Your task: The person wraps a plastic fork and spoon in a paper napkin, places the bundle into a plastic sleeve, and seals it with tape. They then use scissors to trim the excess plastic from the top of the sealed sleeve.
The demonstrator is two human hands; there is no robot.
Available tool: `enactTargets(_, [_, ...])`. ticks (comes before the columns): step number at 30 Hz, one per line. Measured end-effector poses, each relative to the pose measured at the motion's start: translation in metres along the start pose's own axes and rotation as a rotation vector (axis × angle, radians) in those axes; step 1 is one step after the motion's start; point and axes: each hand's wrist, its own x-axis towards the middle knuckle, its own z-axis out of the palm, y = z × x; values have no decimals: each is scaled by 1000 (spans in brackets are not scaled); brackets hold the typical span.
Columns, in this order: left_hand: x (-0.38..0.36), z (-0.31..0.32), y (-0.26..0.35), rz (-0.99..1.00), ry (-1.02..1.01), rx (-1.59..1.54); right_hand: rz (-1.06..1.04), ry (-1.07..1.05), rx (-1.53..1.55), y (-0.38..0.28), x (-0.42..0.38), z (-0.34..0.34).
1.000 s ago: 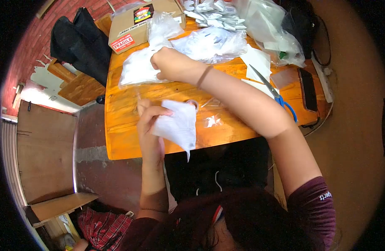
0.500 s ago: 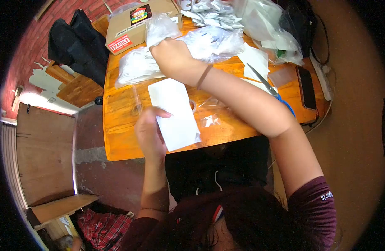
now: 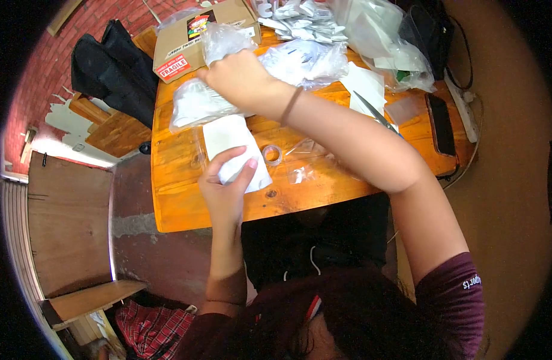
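Over the wooden counter (image 3: 180, 201), the left hand (image 3: 223, 189) pinches white paper (image 3: 226, 133) between thumb and fingers, while the right hand (image 3: 241, 79), its grip impossible to tell, is at the filled plastic bag (image 3: 190, 107), seemingly a fetching step calling next for careful one-handed extraction.

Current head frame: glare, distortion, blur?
Head view: strong wide-angle curve, black corners; head view: highlights on the plastic scraps, white paper in the left hand nearly washed out; head view: box lettering readable, though the shirt's small print is hard to read.
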Motion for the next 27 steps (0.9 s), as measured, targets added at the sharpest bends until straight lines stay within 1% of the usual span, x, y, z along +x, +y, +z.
enactTargets(2, [2,-1,1,34,48,-25,81,-55,-47,9,-9,-25])
enactTargets(4, [3,4,8,25,76,-99,279,-122,5,12,-28,-62])
enactTargets(6, [4,10,10,42,92,-131,233,337,291,24,-59,-62])
enactTargets(9, [9,21,8,91,54,-162,448,369,750,4,-102,-92])
enactTargets(11, [9,30,7,112,22,-213,693,154,1115,-18,-132,-99])
enactTargets(12, [7,38,9,114,7,-257,760,235,1185,-26,-144,-86])
enactTargets(14, [5,50,10,89,-46,-341,933,208,1528,-39,-156,-84])
enactTargets(16, [2,58,7,28,-121,-420,968,240,1600,-41,-162,-80])
enactTargets(17, [1,64,3,43,-123,-412,983,256,1637,-41,-165,-78])
enactTargets(20, [-4,75,12,22,-136,-349,932,276,1604,-38,-175,-70])
enactTargets(21, [-2,77,9,47,-109,-318,929,265,1591,-37,-176,-71])
enactTargets(23, [-1,77,8,42,-93,-347,923,241,1563,-34,-175,-74])
enactTargets(26, [3,71,2,98,-29,-315,787,-23,1321,-18,-168,-89])
enactTargets(27, [5,69,1,129,-4,-290,715,-59,1199,-10,-161,-96])
